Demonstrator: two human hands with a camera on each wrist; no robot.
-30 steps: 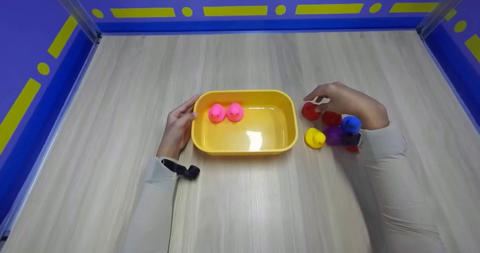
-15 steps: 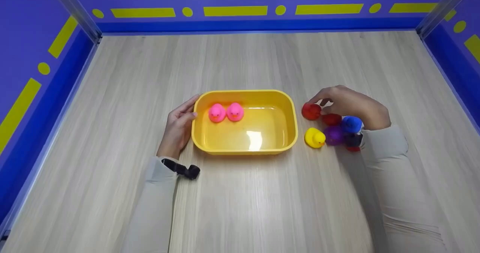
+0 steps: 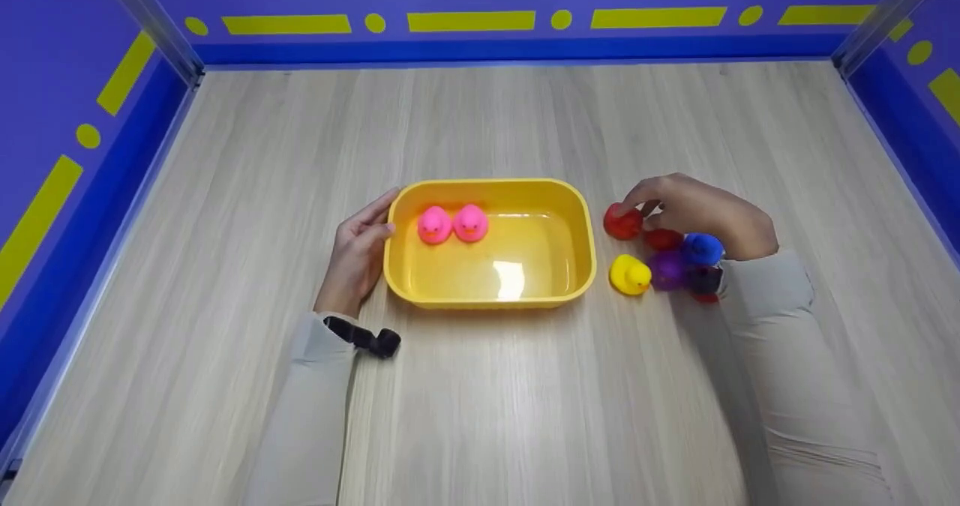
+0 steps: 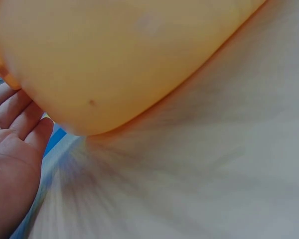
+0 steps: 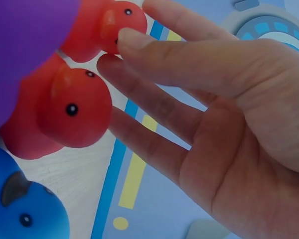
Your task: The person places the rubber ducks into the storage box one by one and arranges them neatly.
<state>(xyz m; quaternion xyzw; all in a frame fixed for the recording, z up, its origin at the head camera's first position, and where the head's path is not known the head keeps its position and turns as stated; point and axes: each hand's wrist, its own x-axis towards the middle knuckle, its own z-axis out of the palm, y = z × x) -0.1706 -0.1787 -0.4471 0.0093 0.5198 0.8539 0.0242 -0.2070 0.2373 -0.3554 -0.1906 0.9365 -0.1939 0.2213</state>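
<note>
Yellow tub [image 3: 491, 303]: sitting at your twelve o'clock, its walls looking smooth and fairly stiff, probably light enough to be sliding if left unheld.
Yellow duck [image 3: 626, 275]: sitting beside the tub, between its three and four o'clock.
Left hand [image 3: 358, 255]: you are gripping the tub's rim at its nine o'clock, thumb over the edge, fingers lying along the outer wall.
Other red duck [image 3: 664, 240]: sitting close at the pinched duck's four o'clock; whether they are touching, you cannot tell.
Red duck [image 3: 621, 227]: resting just outside the tub, near its three o'clock, looking like soft, light, hollow rubber, hardly fragile but likely to be denting under pressure.
Right hand [image 3: 686, 206]: you are pinching that red duck between thumb and fingertips.
Best hold: the rounded head or body, squeezing gently.
Pink ducks [image 3: 434, 227]: sitting inside the tub, toward ten o'clock.
</note>
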